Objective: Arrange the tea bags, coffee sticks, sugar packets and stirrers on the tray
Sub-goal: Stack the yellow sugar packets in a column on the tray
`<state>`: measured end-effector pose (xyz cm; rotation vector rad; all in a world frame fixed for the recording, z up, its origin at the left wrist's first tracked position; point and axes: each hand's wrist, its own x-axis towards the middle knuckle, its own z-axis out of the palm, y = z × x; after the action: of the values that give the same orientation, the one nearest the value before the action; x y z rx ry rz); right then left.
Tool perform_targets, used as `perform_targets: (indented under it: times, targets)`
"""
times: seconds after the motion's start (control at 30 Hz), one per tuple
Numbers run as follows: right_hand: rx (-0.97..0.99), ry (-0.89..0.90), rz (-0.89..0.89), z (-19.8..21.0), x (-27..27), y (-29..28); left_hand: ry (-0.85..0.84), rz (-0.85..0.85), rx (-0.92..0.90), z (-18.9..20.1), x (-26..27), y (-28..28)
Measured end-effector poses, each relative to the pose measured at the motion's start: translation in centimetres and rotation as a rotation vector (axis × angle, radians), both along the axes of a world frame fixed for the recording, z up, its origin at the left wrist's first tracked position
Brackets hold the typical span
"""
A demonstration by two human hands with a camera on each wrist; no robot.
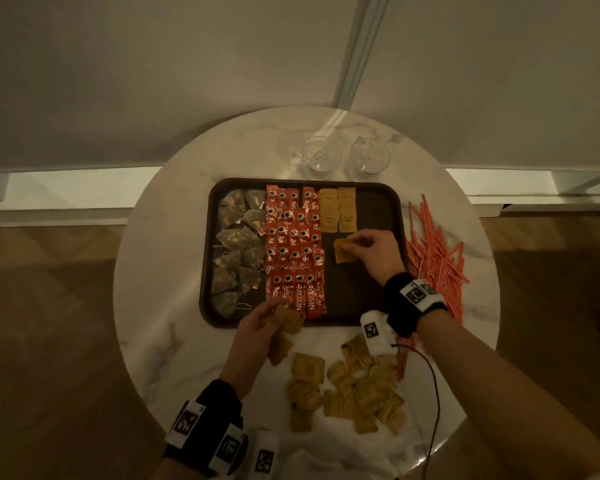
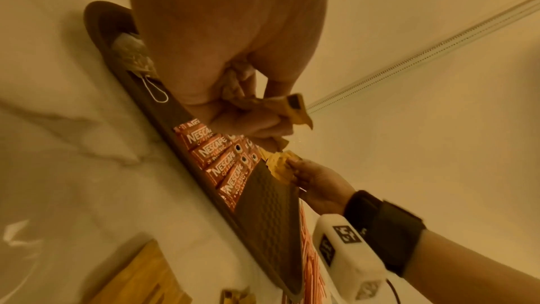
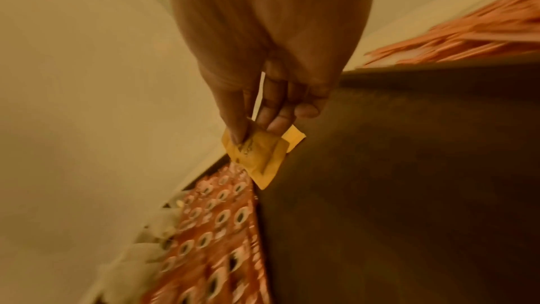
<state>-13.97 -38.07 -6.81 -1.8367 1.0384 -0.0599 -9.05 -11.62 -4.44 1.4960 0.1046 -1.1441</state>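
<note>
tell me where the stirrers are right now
In the head view the stirrers lie in a loose red pile on the table, just off the right edge of the tray, beyond the right hand.

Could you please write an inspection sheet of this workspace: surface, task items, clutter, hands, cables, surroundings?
Surface: round marble table with a dark tray on it.
Tea bags: on the tray, left column.
Coffee sticks: on the tray, in rows beside the tea bags.
Sugar packets on tray: two short columns at the far edge.
Loose sugar packets: piled on the table, near side.
Stirrers: heaped on the table, right of the tray.
Clutter: two empty glasses behind the tray.
Left hand: holds several sugar packets at the tray's near edge.
Right hand: pinches a sugar packet over the tray.
Cables: thin dark wire from the right wrist.
Surroundings: wooden floor, pale wall.
</note>
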Motion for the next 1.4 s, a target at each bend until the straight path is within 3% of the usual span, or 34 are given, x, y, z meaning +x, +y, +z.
perform_targets:
  times: [0.3, 0.53, 0.9, 1.03, 1.2, 1.4]
  targets:
    - [-0.094, 0.041, 0.063, -3.0, 5.2, -2.9, 0.037, 0.040, 0.019, -1.1, 1.6, 0.3]
    - [-0.142, 0.082, 0.132, -3.7, 5.9, -2.9, 0.052, 0.045, 0.073, -1.9, 1.3, 1.1]
    - [-0.393, 0.139, 0.206, -3.1, 6.2, -2.7, 0.005, 0.019, 0.040, -1.6, 1.0, 1.8]
    - [-0.100, 0.016, 0.157, 0.7, 4.1, 1.6, -0.105, -0.027, 0.047, -0.4, 0.8, 1.9]
    - [0.278, 0.018, 0.358, 3.9, -1.9, 10.3, -0.152, -0.027, 0.023, 0.8, -0.1, 2.5]
    - [0.746, -0.073, -0.095, 5.5, -6.5, 15.8, -0.299, -0.001, 0.009, 2.0, -1.7, 3.7]
